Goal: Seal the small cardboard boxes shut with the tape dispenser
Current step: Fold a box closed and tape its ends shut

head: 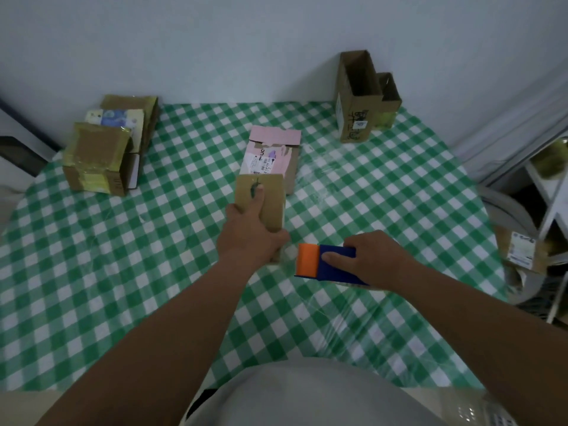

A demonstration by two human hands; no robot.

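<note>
My left hand (249,232) pins the box (259,201); right hand (373,256), at four o'clock, grasps the dispenser (325,262). I'd press tape flat along the seam.

A single head-worn view was given, aimed forward and down, close over the table (92,272); the wall (215,41) filled the upper frame.

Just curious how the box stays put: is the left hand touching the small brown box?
Touching. The head view shows the left hand lying on the small brown box, forefinger pressed flat across its top.
</note>
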